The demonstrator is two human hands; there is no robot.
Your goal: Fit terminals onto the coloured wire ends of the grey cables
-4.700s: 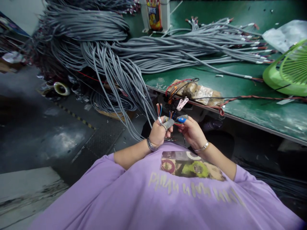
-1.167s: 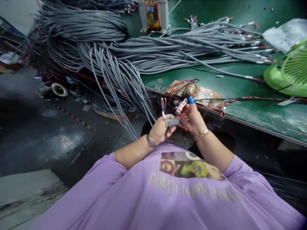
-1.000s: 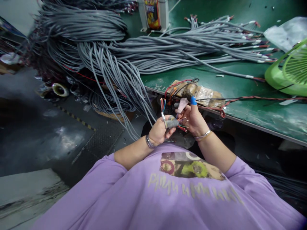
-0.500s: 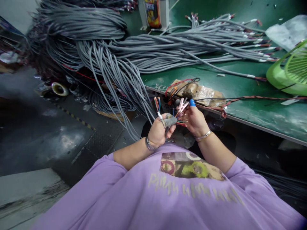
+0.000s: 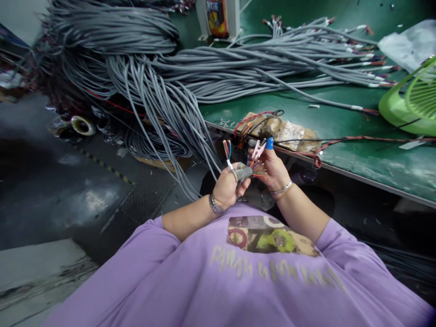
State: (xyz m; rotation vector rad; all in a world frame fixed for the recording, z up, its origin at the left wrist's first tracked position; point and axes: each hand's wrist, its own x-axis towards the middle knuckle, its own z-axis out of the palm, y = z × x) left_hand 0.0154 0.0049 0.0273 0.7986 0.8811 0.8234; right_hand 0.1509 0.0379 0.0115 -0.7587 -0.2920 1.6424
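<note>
- Green workbench (image 5: 340,122) fills the upper right, its front edge running down toward the right; dark floor lies to the left below it.
- Heaped grey cables (image 5: 143,59) cover the bench's far left part and spill over its left end toward the floor, while further strands run along the far edge to the right.
- Near the front edge lies a crumpled brown packet (image 5: 289,133) with red and black wires (image 5: 254,121) looped over it.
- A lime-green fan (image 5: 413,102) stands at the bench's right edge, a clear plastic bag (image 5: 405,43) beyond it, and a white post with a colourful label (image 5: 218,18) at the far edge.
- A tape roll (image 5: 81,125) lies on the floor under the cable heap.
- Left hand (image 5: 228,186), in front of the bench's front edge, is clenched round a cable end (image 5: 227,159) whose thin coloured cores fan upward; its grey-sleeved fingers (image 5: 242,173) press against the right hand.
- Right hand (image 5: 272,167), with a blue cap on one raised finger, pinches a pink clip (image 5: 258,149) just below the front edge.
- More coloured cores stick out between the two hands.
- Both wrists wear bracelets; a purple printed shirt (image 5: 238,272) fills the bottom.
</note>
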